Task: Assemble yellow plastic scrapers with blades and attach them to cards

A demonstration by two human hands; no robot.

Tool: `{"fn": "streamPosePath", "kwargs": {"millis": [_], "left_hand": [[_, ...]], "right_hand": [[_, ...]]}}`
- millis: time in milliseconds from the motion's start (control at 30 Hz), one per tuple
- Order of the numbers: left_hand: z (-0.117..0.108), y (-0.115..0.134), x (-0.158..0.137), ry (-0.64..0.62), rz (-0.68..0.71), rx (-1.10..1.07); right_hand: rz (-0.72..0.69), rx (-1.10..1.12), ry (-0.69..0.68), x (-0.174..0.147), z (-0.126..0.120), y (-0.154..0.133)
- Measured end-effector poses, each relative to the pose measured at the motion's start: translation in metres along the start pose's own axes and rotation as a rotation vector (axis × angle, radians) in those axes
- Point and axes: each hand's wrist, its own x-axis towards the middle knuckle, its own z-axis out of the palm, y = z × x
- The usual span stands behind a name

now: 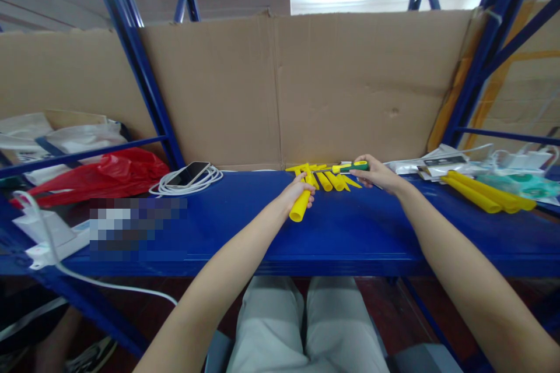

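My left hand (298, 189) is closed around a yellow tube (299, 208), whose round hollow end points toward me. In my right hand (373, 173) is a screwdriver (347, 168) with a yellow and green handle. Its shaft points left and meets the upper part of the tube, as far as I can tell. Behind and between the hands, several more yellow pieces (336, 181) lie on the blue shelf top (245, 221), some tubular and some pointed. The far end of the held tube is partly hidden among them.
A phone (192, 173) rests on a coiled white cable (161, 187) at left, near a red plastic bag (109, 175) and a white power strip (59, 247). More yellow tubes (485, 195) and packets (446, 164) lie at right. Cardboard (350, 81) backs the shelf between blue posts.
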Motion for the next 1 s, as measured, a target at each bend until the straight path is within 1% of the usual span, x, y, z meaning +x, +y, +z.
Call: {"fn": "streamPosePath", "kwargs": {"millis": [67,133,233,333,400,467,567,667,733,800,867,933,1000], "left_hand": [[-0.0003,0.0002,-0.0003,0.001,0.000,-0.003],[0.0000,0.0006,-0.0009,-0.004,0.004,-0.006],[0.0009,0.0010,-0.0017,-0.012,0.010,-0.007],[0.0006,0.0005,-0.0013,0.002,0.009,-0.004],[0.0001,0.0002,-0.0009,0.007,0.006,-0.004],[0.0003,0.0006,-0.0012,-0.002,0.005,-0.008],[0.0021,0.0021,-0.0030,-0.013,-0.002,-0.006],[0.0035,0.0031,-0.0042,-0.016,-0.007,-0.005],[0.0029,0.0025,-0.0031,-0.010,-0.004,-0.017],[0.0013,0.0013,-0.0009,-0.001,-0.006,-0.031],[-0.0004,0.0000,0.0015,0.002,-0.012,-0.045],[-0.0014,-0.0008,0.0034,-0.004,-0.019,-0.054],[-0.0018,-0.0012,0.0046,-0.019,-0.022,-0.056]], "right_hand": [[-0.026,-0.011,0.009,0.0004,0.0001,-0.0001],[-0.036,-0.071,0.050,0.0010,0.0002,-0.0015],[-0.008,-0.175,0.091,0.0016,0.0007,-0.0035],[0.007,-0.105,0.059,0.0014,0.0017,-0.0034],[-0.010,-0.017,0.015,0.0014,0.0018,-0.0025],[-0.032,0.033,0.004,0.0019,0.0011,-0.0014],[-0.032,-0.008,0.052,0.0031,-0.0002,-0.0010],[0.037,-0.089,0.100,0.0023,0.0009,-0.0036],[0.064,-0.059,0.077,0.0004,0.0028,-0.0065],[0.057,0.017,0.030,-0.0017,0.0044,-0.0088],[0.035,0.075,0.012,-0.0025,0.0050,-0.0095],[0.013,0.076,0.020,-0.0014,0.0046,-0.0085],[0.007,0.009,0.051,0.0004,0.0040,-0.0070]]}}
